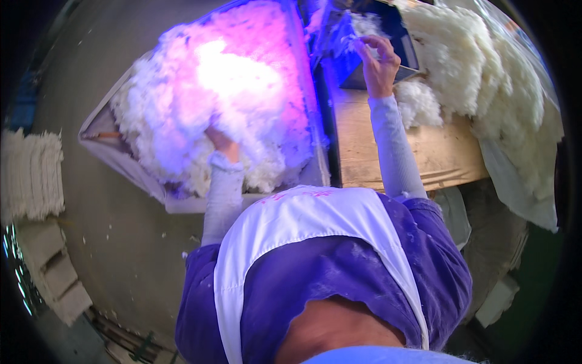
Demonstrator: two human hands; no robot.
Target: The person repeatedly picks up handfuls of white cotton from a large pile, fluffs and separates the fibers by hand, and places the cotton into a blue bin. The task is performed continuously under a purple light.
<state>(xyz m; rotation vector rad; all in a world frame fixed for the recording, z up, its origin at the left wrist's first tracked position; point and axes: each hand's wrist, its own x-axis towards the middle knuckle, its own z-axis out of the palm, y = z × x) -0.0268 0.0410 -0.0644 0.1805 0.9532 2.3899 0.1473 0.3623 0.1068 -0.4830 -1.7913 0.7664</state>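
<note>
A large heap of white fluffy fibre (182,121) fills a cloth-sided bin (136,173) on the left, lit pink and violet with a glaring bright spot. My left hand (223,145) reaches into the near part of this heap; loose fibre covers its fingers. To the right, my right hand (381,65) is raised at a dark blue box (405,36), thumb and fingertips pinched together on a wispy tuft of fibre (350,42). More loose fluff (367,24) lies inside the box.
A wooden tabletop (394,145) supports the box. Cream fluff (467,60) is piled on it at the right, with a smaller clump (418,104) nearer. Stacked pale sheets (31,173) and whitish blocks (54,267) stand at the far left. Scraps dot the grey floor (121,242).
</note>
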